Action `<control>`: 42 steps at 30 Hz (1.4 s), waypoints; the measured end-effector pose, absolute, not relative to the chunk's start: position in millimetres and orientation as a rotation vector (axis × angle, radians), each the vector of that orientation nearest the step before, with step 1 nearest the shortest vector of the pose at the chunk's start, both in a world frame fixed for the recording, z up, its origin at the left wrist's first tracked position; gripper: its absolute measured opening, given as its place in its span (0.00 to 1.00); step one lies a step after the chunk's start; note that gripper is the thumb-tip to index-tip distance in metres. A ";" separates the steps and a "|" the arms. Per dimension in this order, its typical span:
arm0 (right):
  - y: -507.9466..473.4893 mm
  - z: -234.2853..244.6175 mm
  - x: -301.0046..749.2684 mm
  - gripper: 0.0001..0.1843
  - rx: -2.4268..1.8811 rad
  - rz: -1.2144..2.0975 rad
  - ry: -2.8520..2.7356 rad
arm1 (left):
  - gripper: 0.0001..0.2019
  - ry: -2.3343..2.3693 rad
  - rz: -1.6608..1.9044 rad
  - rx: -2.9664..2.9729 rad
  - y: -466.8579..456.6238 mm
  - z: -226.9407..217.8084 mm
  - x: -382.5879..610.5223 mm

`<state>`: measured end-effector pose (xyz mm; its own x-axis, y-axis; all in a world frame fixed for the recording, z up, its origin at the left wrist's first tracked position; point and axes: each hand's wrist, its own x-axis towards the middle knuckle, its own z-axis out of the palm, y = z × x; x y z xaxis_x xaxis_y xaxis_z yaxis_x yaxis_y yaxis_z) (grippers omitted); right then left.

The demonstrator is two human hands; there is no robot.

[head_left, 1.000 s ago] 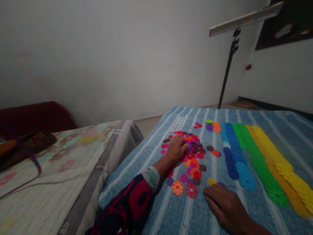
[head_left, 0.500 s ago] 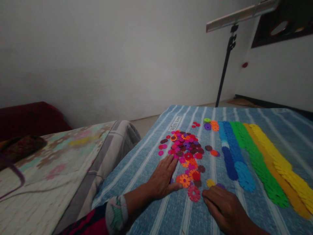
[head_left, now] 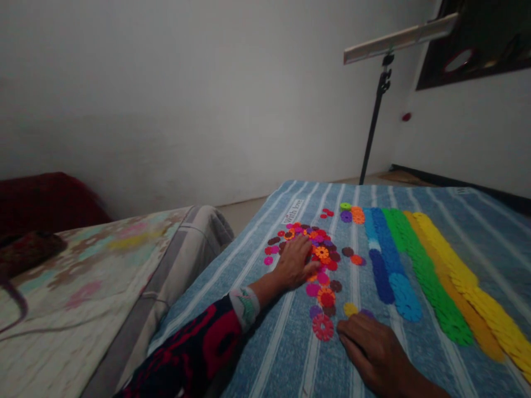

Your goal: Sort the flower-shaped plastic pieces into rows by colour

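L hand on discs, R hand nr.

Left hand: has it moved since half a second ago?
Yes. Judged against the "With love" label, the left hand has moved forward, closer to the label, and now lies over part of the mixed disc pile.

You face a plain greyish-white wall in dim light. To your left, a floral cover with a grey band lies spread out, a dark red shape behind it. Your blue striped cloth fills the near right. Beyond it, at the far right, you see a black stand topped by a long pale bar.
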<state>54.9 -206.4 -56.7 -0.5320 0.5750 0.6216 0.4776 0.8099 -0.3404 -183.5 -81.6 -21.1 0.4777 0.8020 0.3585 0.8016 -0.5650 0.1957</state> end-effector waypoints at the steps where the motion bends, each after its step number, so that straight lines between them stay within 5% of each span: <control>1: -206.0 -56.9 54.5 0.11 -0.768 0.166 -2.234 | 0.34 1.305 0.630 2.768 -96.3 -19.2 -181.5; 6: -204.5 -55.8 52.7 0.11 -0.751 0.151 -2.231 | 0.33 0.744 0.328 2.988 -154.1 -12.6 -172.4; 17: -205.4 -50.8 52.4 0.10 -0.738 0.120 -2.220 | 0.14 1.376 0.481 2.987 -51.4 -15.8 -172.3; 23: -204.6 -47.8 51.2 0.10 -0.752 0.113 -2.216 | 0.19 1.235 0.695 2.943 -74.8 -11.0 -177.8; 27: -204.6 -49.3 50.6 0.11 -0.758 0.141 -2.209 | 0.26 0.837 0.465 3.089 -101.3 -15.0 -172.8; 42: -203.0 -50.2 51.2 0.11 -0.712 0.118 -2.185 | 0.11 1.569 0.713 2.740 -42.7 -4.9 -176.8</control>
